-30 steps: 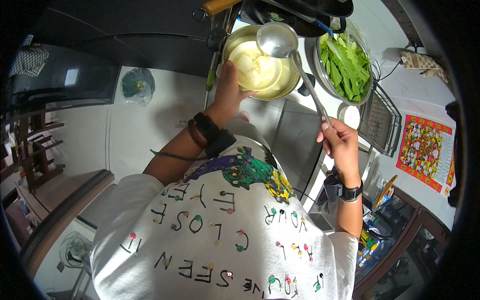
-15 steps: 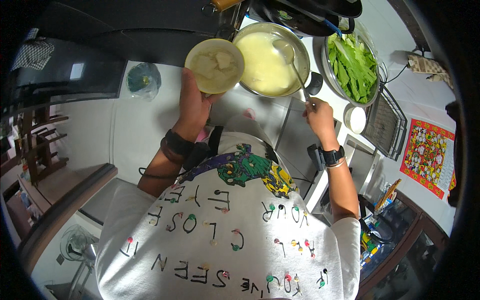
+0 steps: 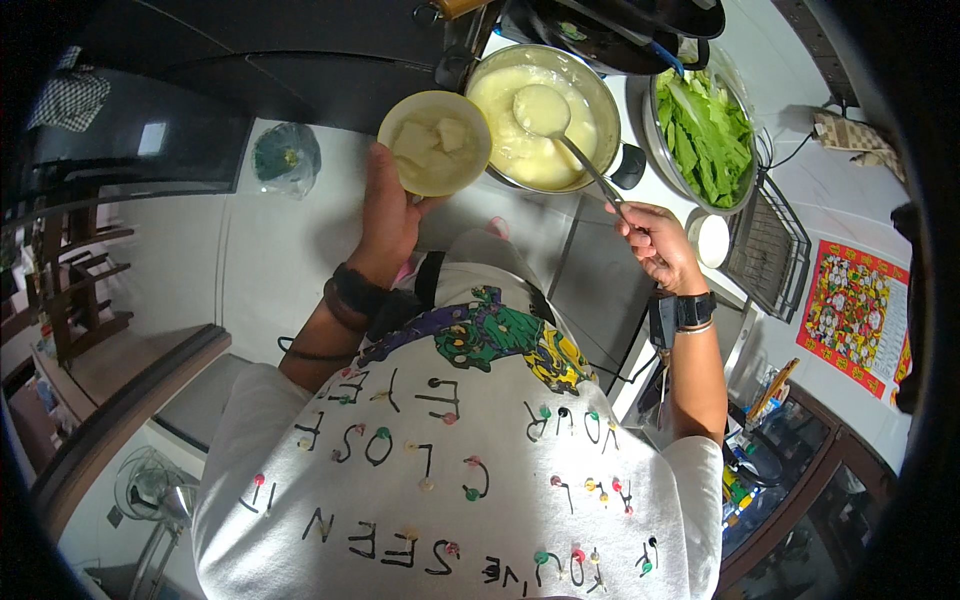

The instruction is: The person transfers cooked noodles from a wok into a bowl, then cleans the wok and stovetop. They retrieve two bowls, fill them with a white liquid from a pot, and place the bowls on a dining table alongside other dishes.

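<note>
My left hand (image 3: 390, 212) grips a pale bowl with a yellow rim (image 3: 397, 112) from below and the side. Soft white chunks (image 3: 440, 140) lie in liquid inside it. Just right of the bowl stands a metal pot (image 3: 603, 105) of pale yellow, soupy food (image 3: 497, 95). My right hand (image 3: 655, 240) is closed around the handle of a metal ladle (image 3: 590, 168). The ladle's head is over the pot, filled with the pale food. Bowl and ladle are apart.
A metal basin (image 3: 668, 165) of green leafy vegetables (image 3: 705, 135) stands right of the pot, with a small white bowl (image 3: 711, 240) below it. Behind are a dark wok (image 3: 560, 40) and a wire rack (image 3: 775, 240). A plastic bag (image 3: 286, 160) lies on the left.
The ladle has come up full and moved left in the pot. My right hand has shifted right and slightly down. The bowl has moved slightly down.
</note>
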`<action>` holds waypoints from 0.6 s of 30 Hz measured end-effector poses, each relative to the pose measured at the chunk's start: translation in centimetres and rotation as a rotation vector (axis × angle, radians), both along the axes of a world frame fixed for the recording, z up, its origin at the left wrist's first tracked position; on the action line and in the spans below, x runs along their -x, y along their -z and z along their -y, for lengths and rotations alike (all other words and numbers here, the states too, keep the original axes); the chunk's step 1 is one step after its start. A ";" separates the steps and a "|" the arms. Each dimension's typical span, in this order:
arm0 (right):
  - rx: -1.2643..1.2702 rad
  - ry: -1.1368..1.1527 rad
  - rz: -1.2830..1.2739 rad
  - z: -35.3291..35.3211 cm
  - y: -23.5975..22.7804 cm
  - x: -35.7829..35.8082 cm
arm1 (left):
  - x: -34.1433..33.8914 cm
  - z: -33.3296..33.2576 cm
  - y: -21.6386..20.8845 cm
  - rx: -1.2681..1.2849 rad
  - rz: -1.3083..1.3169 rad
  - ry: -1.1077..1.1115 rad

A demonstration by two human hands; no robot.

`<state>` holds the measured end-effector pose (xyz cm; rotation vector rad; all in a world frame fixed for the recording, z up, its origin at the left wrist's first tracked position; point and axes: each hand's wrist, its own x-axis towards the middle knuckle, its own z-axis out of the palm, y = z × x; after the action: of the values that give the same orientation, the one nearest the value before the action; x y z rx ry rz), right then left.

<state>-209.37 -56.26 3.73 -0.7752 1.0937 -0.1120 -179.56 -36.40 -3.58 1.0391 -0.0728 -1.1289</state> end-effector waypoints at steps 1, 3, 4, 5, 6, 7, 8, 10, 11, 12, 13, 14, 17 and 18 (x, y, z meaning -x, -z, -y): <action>0.019 -0.007 -0.008 -0.1 -0.3 0.0 | 0.1 0.2 -0.1 0.007 -0.004 0.003; 0.040 -0.016 -0.021 -0.1 -0.8 0.0 | 0.3 0.5 -0.3 0.002 -0.016 0.005; 0.046 -0.016 -0.025 -0.1 -0.8 0.0 | 0.5 0.6 -0.4 0.001 -0.014 0.006; 0.062 -0.001 -0.040 -0.1 -0.7 0.1 | 0.5 0.7 -0.5 -0.014 -0.014 0.003; 0.127 -0.048 -0.091 -0.1 -0.6 0.1 | 0.6 0.8 -0.5 -0.028 -0.013 -0.001; 0.202 -0.079 -0.152 -0.1 -0.3 0.2 | 0.6 0.8 -0.5 -0.015 -0.016 0.002; 0.265 -0.123 -0.207 -0.1 0.1 0.2 | 0.6 0.8 -0.5 -0.002 -0.019 0.005; 0.410 -0.176 -0.319 -0.2 1.0 0.2 | 0.5 0.8 -0.4 0.005 -0.022 0.010; 0.490 -0.212 -0.355 -0.2 1.5 0.1 | 0.5 0.8 -0.4 0.000 -0.021 0.011; 0.578 -0.246 -0.403 -0.4 2.0 -0.2 | 0.5 0.7 -0.3 -0.007 -0.018 0.008; 0.679 -0.281 -0.435 -0.7 2.6 -0.5 | 0.4 0.7 -0.3 -0.020 -0.011 -0.004; 0.767 -0.306 -0.486 -0.9 3.1 -0.9 | 0.4 0.7 -0.2 -0.031 -0.004 -0.015; 0.772 -0.349 -0.443 -1.4 4.2 -2.1 | 0.4 0.8 -0.2 -0.021 -0.001 -0.021; 0.682 -0.335 -0.400 -1.3 4.3 -2.3 | 0.4 0.8 -0.3 -0.020 -0.009 -0.024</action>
<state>-207.06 -54.93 -0.57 -1.6364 1.2967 -0.0429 -179.97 -37.19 -3.29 1.0496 -0.0416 -1.1142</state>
